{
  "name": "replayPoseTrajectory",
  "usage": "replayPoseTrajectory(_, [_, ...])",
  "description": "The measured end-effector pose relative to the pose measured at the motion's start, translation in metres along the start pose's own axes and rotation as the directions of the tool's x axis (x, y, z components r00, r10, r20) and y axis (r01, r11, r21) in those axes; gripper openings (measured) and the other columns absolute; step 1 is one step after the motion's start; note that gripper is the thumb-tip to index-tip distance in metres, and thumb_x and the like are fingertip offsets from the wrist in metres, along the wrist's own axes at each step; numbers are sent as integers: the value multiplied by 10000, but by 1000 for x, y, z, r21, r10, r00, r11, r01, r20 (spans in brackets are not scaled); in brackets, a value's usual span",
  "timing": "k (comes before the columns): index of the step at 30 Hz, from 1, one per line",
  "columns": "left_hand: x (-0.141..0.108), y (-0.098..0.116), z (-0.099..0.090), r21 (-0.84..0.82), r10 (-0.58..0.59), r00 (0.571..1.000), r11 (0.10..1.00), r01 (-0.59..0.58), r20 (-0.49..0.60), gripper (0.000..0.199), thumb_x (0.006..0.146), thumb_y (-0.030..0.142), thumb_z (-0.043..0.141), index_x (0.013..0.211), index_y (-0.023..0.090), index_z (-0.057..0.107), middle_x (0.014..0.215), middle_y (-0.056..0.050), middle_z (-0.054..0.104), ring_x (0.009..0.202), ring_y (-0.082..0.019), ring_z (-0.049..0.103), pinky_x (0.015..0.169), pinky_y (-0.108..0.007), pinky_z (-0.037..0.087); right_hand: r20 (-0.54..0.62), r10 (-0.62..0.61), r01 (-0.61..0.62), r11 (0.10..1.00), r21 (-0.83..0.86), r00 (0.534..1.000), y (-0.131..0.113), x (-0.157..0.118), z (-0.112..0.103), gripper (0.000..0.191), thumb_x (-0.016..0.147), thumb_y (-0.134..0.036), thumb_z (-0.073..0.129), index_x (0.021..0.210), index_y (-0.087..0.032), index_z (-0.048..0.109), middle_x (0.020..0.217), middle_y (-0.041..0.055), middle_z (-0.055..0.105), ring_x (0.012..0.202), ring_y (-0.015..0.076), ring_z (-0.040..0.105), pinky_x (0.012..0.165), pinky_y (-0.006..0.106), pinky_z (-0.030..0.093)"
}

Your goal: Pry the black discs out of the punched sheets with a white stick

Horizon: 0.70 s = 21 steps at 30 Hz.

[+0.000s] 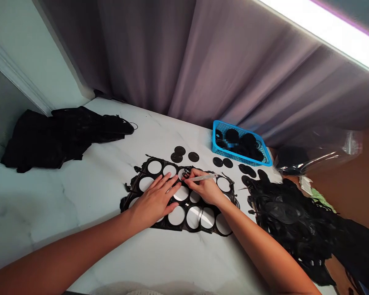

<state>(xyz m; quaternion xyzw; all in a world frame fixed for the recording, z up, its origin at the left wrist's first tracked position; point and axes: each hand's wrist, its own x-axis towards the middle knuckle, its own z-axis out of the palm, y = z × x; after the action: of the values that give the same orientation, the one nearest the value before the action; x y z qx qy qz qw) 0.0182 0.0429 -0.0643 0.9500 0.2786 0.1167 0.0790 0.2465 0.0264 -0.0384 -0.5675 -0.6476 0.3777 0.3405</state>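
Observation:
A black sheet [184,207] with several round white openings lies on the table in front of me, with ragged edges and loose black strips around it. My left hand [155,200] rests flat on its left part, fingers spread. Over the upper middle of the sheet, my right hand [204,189] grips a slim white pen-like tool [201,177]; its tip points left, close to a small tangle of black strips [187,172]. Whether the tip touches the sheet is hard to make out. Just beyond the sheet are several loose black discs [193,157].
A blue basket [214,145] holding black round pieces stands at the back right. Black scraps [289,213] are heaped at the right edge, near a clear plastic bag [335,145]. Black fabric [49,139] lies at the left. A grey curtain [172,61] hangs behind the white table [95,200].

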Motion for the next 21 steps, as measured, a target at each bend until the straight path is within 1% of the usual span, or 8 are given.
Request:
replayPoseTrajectory(3, [0, 1, 0, 5, 1, 1000, 1000, -1, -6, 502, 977, 397, 548, 1429, 191, 477, 1550, -92, 416, 1468, -305, 306, 1184, -464, 278, 2, 11, -11, 999, -31, 1000, 1, -1, -1, 262, 899, -329, 569, 707, -230, 420, 715, -15, 604, 674, 157, 535, 634, 275, 395])
replayPoseTrajectory(6, [0, 1, 1, -2, -3, 1000, 1000, 3, -6, 509, 967, 389, 567, 1425, 184, 484, 1542, -97, 426, 1464, -311, 313, 1182, -469, 281, 10, -76, 77, 971, -226, 997, -4, -5, 4, 252, 916, -281, 554, 712, -231, 414, 695, -8, 564, 650, 161, 502, 617, 279, 394])
replayPoseTrajectory(11, [0, 1, 2, -16, -5, 1000, 1000, 5, -4, 492, 960, 390, 567, 1400, 179, 508, 1533, -94, 441, 1464, -302, 316, 1187, -463, 279, 228, -289, 367, 685, -630, 930, -12, -7, 10, 152, 912, -97, 459, 820, -214, 486, 848, 80, 599, 802, 227, 505, 723, 333, 424])
replayPoseTrajectory(12, [0, 1, 1, -14, -7, 1000, 1000, 7, -4, 487, 962, 391, 562, 1400, 186, 508, 1534, -88, 440, 1464, -297, 317, 1188, -460, 278, 201, -294, 350, 652, -673, 934, -10, -5, 5, 152, 905, -85, 446, 834, -211, 492, 860, 91, 599, 810, 235, 502, 731, 341, 424])
replayPoseTrajectory(14, [0, 1, 0, -13, -12, 1000, 1000, 12, -7, 483, 969, 393, 551, 1411, 205, 500, 1541, -76, 432, 1466, -290, 316, 1188, -456, 279, -7, -288, 189, 646, -740, 958, -1, 1, -16, 148, 906, -101, 416, 837, -206, 493, 850, 102, 589, 800, 245, 497, 719, 351, 416])
replayPoseTrajectory(17, [-1, 1, -2, -26, -13, 1000, 1000, 13, -1, 486, 971, 392, 556, 1420, 218, 495, 1547, -67, 425, 1467, -291, 314, 1185, -458, 290, -424, -227, -147, 712, -687, 877, 17, 7, -55, 151, 922, -186, 408, 787, -217, 468, 775, 84, 568, 746, 241, 492, 688, 355, 393])
replayPoseTrajectory(19, [0, 0, -3, -37, -12, 1000, 999, 13, 10, 487, 964, 385, 573, 1415, 215, 501, 1544, -66, 429, 1466, -297, 315, 1181, -468, 303, -532, -144, -209, 811, -546, 834, 24, 6, -71, 189, 914, -269, 463, 732, -230, 432, 723, 47, 556, 678, 211, 486, 659, 338, 384])
replayPoseTrajectory(21, [0, -1, -4, -46, -8, 1000, 999, 8, 12, 497, 961, 376, 585, 1419, 204, 494, 1548, -75, 423, 1468, -301, 310, 1180, -478, 311, -510, -21, -173, 927, -331, 860, 23, 0, -73, 260, 886, -344, 533, 685, -232, 411, 714, 21, 562, 630, 178, 501, 633, 317, 392])
